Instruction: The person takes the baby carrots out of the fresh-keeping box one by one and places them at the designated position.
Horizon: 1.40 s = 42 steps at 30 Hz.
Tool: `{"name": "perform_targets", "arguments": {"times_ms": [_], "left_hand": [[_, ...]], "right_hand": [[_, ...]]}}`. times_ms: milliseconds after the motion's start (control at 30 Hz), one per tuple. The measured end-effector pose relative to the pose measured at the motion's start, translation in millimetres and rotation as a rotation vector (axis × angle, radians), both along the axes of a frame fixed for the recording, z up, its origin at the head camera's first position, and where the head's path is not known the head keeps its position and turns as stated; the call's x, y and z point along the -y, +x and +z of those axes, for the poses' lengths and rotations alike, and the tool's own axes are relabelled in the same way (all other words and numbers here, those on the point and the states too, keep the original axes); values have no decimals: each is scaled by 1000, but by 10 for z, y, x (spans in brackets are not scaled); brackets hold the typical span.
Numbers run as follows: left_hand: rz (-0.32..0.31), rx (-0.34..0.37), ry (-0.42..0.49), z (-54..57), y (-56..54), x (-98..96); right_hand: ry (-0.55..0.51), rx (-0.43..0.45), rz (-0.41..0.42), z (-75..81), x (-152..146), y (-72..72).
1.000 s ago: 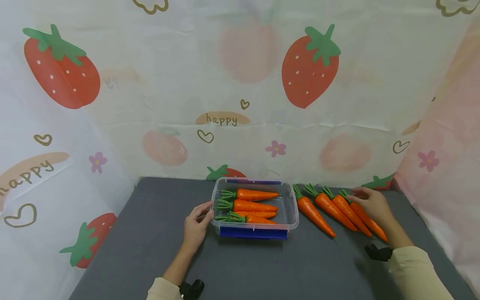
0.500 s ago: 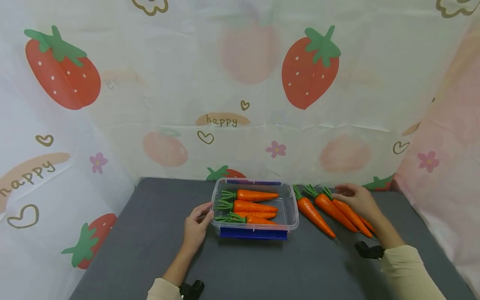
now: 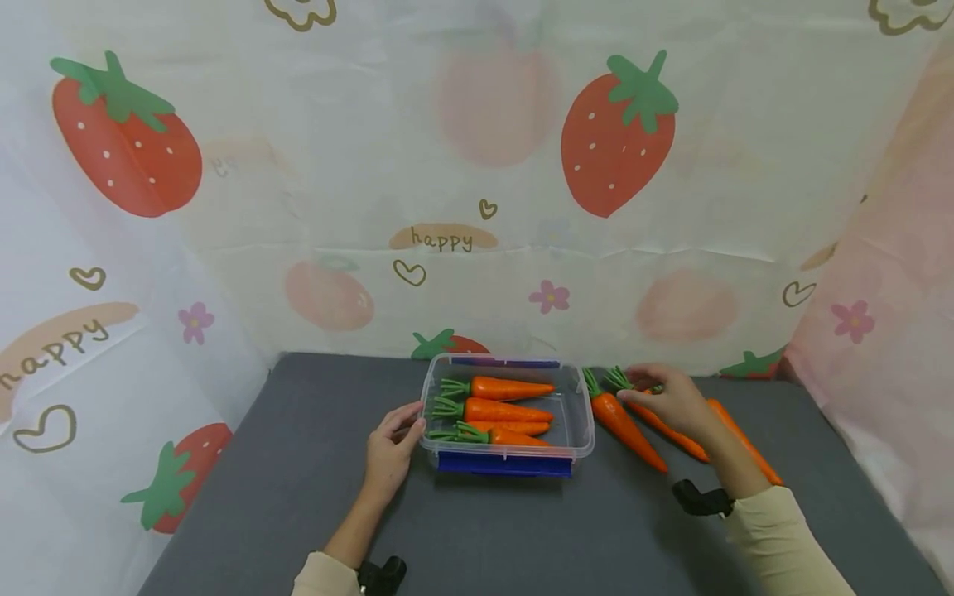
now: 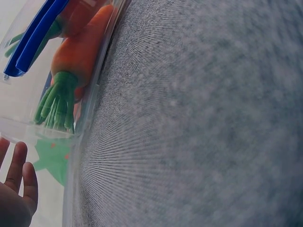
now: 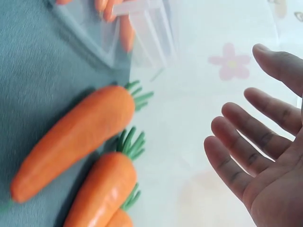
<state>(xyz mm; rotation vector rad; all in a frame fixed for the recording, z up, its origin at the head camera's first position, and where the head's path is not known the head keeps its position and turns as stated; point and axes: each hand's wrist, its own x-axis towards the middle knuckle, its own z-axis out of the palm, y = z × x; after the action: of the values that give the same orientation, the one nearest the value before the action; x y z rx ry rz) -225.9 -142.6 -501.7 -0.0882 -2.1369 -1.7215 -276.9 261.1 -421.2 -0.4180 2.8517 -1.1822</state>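
A clear plastic box (image 3: 583, 410) with blue latches holds several orange carrots (image 3: 507, 410), green tops to the left. My left hand (image 3: 391, 443) rests at the box's left side, fingertips at the rim; the left wrist view shows its fingers (image 4: 30, 182) loosely extended beside the clear wall. To the right of the box, my right hand (image 3: 667, 399) hovers over the tops of the loose carrots, hiding part of them. In the right wrist view its fingers (image 5: 232, 163) are spread and hold nothing. Nearest the box lies one carrot (image 3: 628, 430), with another carrot (image 3: 674, 430) beside it.
A further carrot (image 3: 745, 443) shows past the right forearm, partly covered by it. The grey tabletop (image 3: 492, 538) ends at a strawberry-print cloth (image 3: 462, 290) at the back, with similar cloth on both sides.
My right hand has moved left over the carrot tops, from the rightmost carrot toward those nearer the box. The left hand and the box have stayed in place.
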Motion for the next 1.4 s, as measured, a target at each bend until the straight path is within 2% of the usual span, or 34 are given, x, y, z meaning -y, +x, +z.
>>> {"name": "perform_targets", "arguments": {"times_ms": [167, 333, 600, 867, 1167, 1400], "left_hand": [[6, 6, -4, -2, 2, -3], [8, 12, -15, 7, 1, -7], [4, 14, -30, 20, 4, -8], [-4, 13, -8, 20, -17, -1], [1, 25, -17, 13, -21, 7], [5, 28, -17, 7, -9, 0]], "right_hand": [[-2, -32, 29, -29, 117, -6], [-24, 7, 54, -65, 234, -43], [-18, -6, 156, -93, 420, -105], [-33, 38, 258, -110, 589, -162], [15, 36, 302, -182, 788, -191], [-3, 93, 354, -272, 908, -206]]}}
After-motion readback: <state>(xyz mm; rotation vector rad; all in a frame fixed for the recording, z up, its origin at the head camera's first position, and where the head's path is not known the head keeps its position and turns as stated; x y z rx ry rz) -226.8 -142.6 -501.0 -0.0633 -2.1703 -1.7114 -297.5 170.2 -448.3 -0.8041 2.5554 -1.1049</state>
